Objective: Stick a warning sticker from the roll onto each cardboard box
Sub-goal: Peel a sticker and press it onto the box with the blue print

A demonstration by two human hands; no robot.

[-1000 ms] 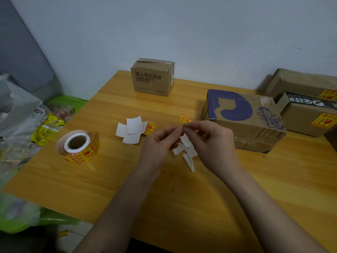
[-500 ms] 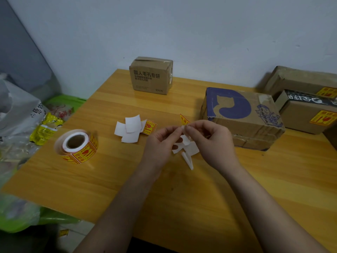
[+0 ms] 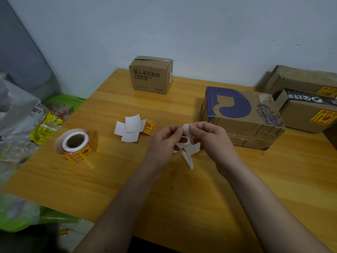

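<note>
My left hand (image 3: 165, 141) and my right hand (image 3: 212, 138) meet above the table's middle, both pinching a strip of white backing paper (image 3: 188, 148) that hangs below them. A sticker on it shows only its white back. The yellow and red sticker roll (image 3: 77, 146) lies on its side at the left. A small brown box (image 3: 151, 74) stands at the back. The box with a blue cat print (image 3: 240, 115) lies just right of my hands. Two boxes at the far right, the front box (image 3: 308, 114) and the rear box (image 3: 300, 79), each carry a yellow sticker.
Loose white backing pieces (image 3: 130, 128) and one yellow sticker (image 3: 149, 126) lie on the wooden table (image 3: 109, 179) left of my hands. Plastic bags (image 3: 18, 110) and a yellow packet (image 3: 43, 130) sit off the table's left edge. A wall runs behind the table.
The yellow sticker corner that stood up between my fingertips no longer shows; a curled white face is there instead. My hands have stayed in place, fingers shifting on the strip.
</note>
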